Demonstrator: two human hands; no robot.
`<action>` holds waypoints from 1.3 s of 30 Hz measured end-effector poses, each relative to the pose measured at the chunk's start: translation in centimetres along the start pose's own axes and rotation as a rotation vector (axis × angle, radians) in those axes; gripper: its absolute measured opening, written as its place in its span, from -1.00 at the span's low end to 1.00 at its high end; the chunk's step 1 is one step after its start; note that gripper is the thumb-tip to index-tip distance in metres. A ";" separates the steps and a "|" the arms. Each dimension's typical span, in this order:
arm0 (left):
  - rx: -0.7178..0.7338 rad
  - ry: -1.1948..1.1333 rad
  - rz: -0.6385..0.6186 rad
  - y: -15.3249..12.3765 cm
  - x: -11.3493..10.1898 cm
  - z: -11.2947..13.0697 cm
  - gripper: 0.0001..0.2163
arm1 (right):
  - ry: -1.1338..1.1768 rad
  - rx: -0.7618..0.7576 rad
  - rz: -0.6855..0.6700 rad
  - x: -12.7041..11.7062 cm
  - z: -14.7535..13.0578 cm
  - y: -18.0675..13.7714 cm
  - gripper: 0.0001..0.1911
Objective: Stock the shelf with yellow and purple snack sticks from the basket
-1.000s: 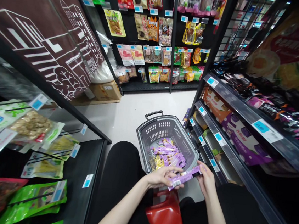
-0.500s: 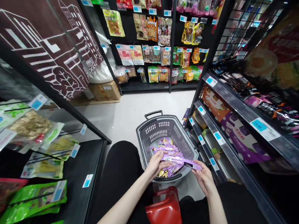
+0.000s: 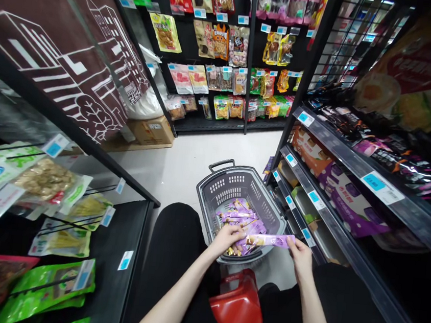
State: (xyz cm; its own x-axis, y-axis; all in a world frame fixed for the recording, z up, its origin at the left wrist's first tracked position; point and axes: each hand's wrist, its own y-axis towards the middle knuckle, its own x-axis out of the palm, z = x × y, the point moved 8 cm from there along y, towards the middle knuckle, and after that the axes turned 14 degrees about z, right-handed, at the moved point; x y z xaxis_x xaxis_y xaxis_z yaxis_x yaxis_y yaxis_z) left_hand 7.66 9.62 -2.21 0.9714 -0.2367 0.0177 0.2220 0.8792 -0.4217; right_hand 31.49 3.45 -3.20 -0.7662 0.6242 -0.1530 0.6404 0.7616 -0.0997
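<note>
A grey plastic shopping basket (image 3: pixel 228 183) stands on the floor in front of my knees, holding several purple and yellow snack packets (image 3: pixel 238 216). My right hand (image 3: pixel 300 257) pinches the right end of a long purple packet (image 3: pixel 269 239) held flat over the basket's near rim. At the packet's left end my left hand (image 3: pixel 226 237) has its fingers curled, reaching among the packets in the basket. Both forearms stretch forward from the bottom of the view.
A red plastic stool (image 3: pixel 236 307) shows between my black-clad legs. Dark shelves with purple and orange packs (image 3: pixel 346 196) run along the right, shelves with green and white bags (image 3: pixel 43 184) on the left. A cardboard box (image 3: pixel 151 130) lies on the floor beyond.
The long purple packet has gone from tilted near my lap to lying level over the basket's near rim. Both hands moved forward with it, and my left hand now reaches among the packets.
</note>
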 end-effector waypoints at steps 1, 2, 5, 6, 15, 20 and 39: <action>-0.008 0.012 -0.015 -0.1 0.2 -0.1 -0.69 | -0.001 -0.013 0.023 -0.3 -0.1 0.1 -0.65; -0.018 0.018 -0.029 -0.2 0.4 -0.1 -0.69 | 0.008 -0.016 0.036 -0.4 -0.1 0.2 -0.66; -0.050 0.006 -0.073 -0.7 1.0 0.0 -0.71 | 0.082 0.034 0.060 -0.5 -0.2 0.2 -0.64; -0.060 -0.002 -0.086 -0.9 1.1 0.1 -0.71 | 0.117 0.065 0.074 -0.5 -0.1 0.1 -0.64; -0.082 0.031 -0.111 -0.9 1.2 0.0 -0.73 | 0.159 0.155 0.099 -0.5 -0.5 -0.3 -0.61; -0.091 0.031 -0.084 -0.7 1.3 -0.5 -0.70 | 0.173 0.196 0.070 -0.3 0.0 -0.3 -0.61; -0.110 0.219 -0.187 -1.1 1.9 -2.1 -0.65 | 0.293 0.295 -0.086 2.1 2.1 -0.5 -0.59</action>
State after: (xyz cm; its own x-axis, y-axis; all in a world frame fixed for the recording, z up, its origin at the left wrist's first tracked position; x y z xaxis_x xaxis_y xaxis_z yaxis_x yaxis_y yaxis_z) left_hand 9.11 7.34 -3.57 0.8708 -0.4840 -0.0863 0.3729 0.7646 -0.5257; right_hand 29.65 4.02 -5.53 -0.7734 0.6161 0.1495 0.5288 0.7570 -0.3839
